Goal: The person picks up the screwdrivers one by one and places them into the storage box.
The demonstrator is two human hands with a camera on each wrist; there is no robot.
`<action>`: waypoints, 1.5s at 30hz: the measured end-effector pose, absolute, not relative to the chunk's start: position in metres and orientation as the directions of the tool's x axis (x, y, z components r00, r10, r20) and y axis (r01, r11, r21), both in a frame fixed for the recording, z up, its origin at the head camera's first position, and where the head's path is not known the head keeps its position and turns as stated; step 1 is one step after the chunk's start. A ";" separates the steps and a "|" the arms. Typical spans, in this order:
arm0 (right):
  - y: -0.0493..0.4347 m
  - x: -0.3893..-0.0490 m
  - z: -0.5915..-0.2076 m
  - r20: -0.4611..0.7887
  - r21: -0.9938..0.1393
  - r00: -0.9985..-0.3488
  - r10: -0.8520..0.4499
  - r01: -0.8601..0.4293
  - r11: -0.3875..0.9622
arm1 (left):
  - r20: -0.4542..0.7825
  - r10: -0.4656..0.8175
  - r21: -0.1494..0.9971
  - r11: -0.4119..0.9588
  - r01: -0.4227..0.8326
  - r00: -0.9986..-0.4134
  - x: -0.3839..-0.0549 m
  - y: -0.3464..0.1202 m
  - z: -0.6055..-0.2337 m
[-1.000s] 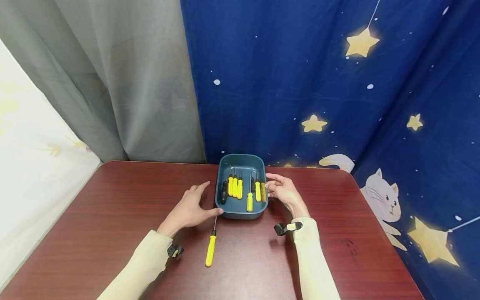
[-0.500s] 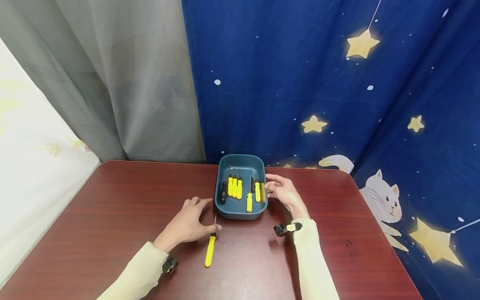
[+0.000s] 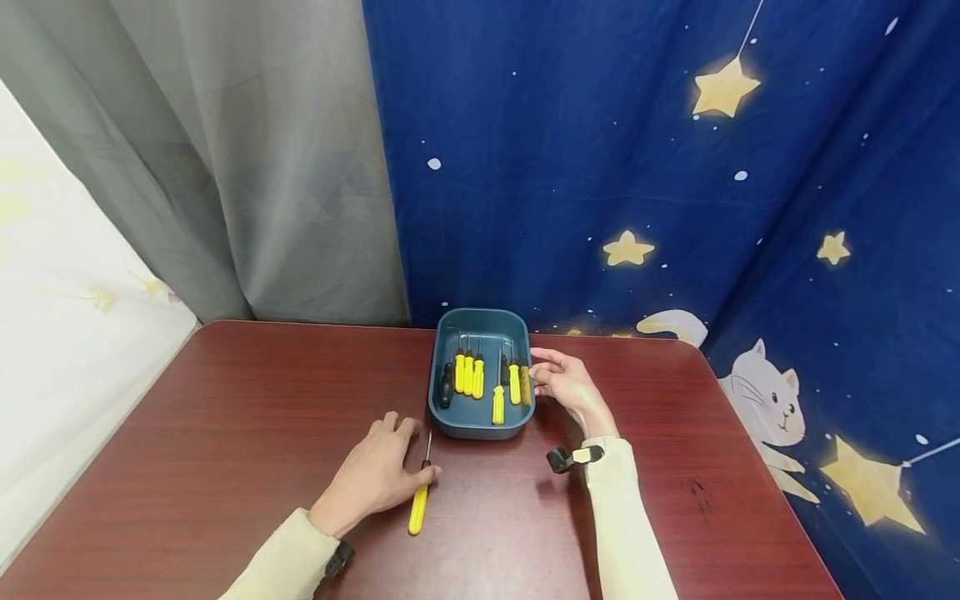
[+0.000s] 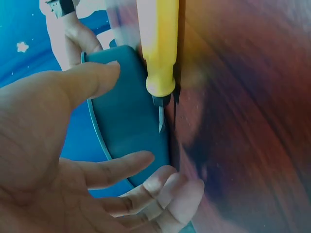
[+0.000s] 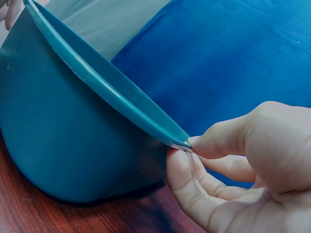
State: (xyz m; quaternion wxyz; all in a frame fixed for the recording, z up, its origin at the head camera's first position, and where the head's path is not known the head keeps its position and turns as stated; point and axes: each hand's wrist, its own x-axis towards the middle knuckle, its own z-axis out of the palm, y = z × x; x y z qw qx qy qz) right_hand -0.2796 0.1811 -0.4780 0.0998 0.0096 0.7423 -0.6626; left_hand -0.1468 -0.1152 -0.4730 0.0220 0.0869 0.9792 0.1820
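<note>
A yellow-handled screwdriver point(image 3: 417, 510) lies on the table, its thin shaft towards the box. My left hand point(image 3: 371, 477) hovers over it with thumb and fingers spread; in the left wrist view a gap shows between the fingers and the yellow handle point(image 4: 159, 48). Just beyond stands a blue-green box point(image 3: 482, 432) holding several yellow-handled screwdrivers point(image 3: 469, 375), a black-handled one point(image 3: 447, 385) and a brownish item point(image 3: 527, 387) along its right wall. At that side my right hand point(image 3: 568, 387) pinches the box's rim point(image 5: 172, 141) between thumb and finger.
The dark red wooden table point(image 3: 300, 375) ends just behind the box. A grey curtain point(image 3: 300, 167) and a blue star-patterned curtain point(image 3: 540, 167) hang behind it. White cloth point(image 3: 67, 317) hangs at the left.
My left hand has drawn back from the box's left side towards me, and its thumb now lies over the screwdriver on the table. My right hand has stayed at the rim.
</note>
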 end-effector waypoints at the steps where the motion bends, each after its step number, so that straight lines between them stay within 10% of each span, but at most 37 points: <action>1: 0.181 -0.280 -0.478 -0.163 -0.981 -0.980 -0.116 0.149 0.121 | -0.020 0.173 0.364 0.918 0.154 -0.985 -0.146 -0.114 -0.473; 45: 0.181 -0.279 -0.479 -0.158 -0.982 -0.979 -0.129 0.142 0.123 | -0.142 0.113 0.697 0.717 -0.018 -0.983 -0.144 -0.117 -0.472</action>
